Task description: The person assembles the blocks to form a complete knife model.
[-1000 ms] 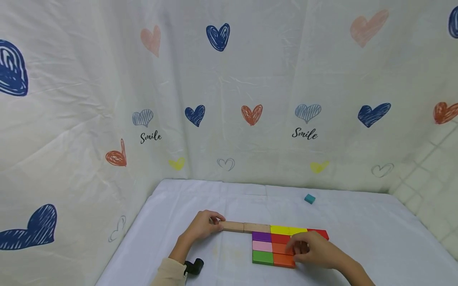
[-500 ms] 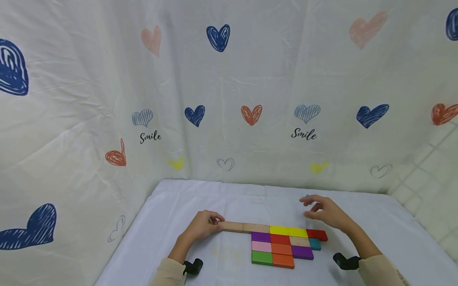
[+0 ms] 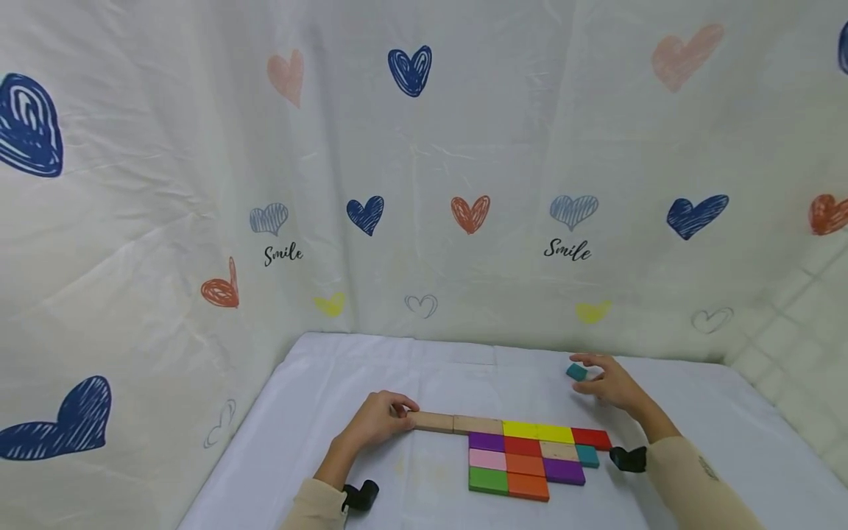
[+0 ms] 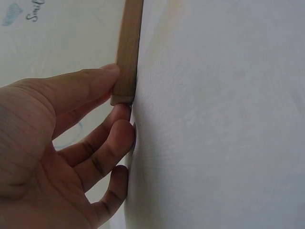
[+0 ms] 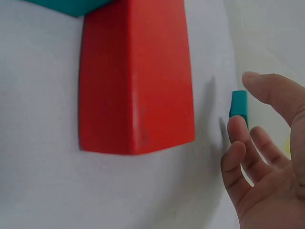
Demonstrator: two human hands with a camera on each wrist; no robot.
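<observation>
Two plain wooden blocks (image 3: 432, 422) lie end to end at the left of a row of flat blocks. My left hand (image 3: 376, 421) pinches the outer end of the leftmost one, its thumb (image 4: 97, 81) along the side in the left wrist view. Toward the back of the table, my right hand (image 3: 611, 383) reaches around a small teal block (image 3: 576, 372). Its thumb and fingers are spread, and the right wrist view shows the thumb apart from that teal block (image 5: 239, 102).
Beside the wooden pair, the top row continues with yellow blocks (image 3: 538, 431) and a red block (image 3: 591, 439). Below sit purple, pink, green (image 3: 488, 480), orange (image 3: 528, 486), wooden and teal blocks, touching. White cloth (image 3: 397, 493) covers the table; a heart-printed curtain (image 3: 490, 132) hangs behind.
My right hand has left the lower rows of blocks and moved back to the lone teal block, uncovering a purple, a wooden and a teal block. My left hand has stayed put.
</observation>
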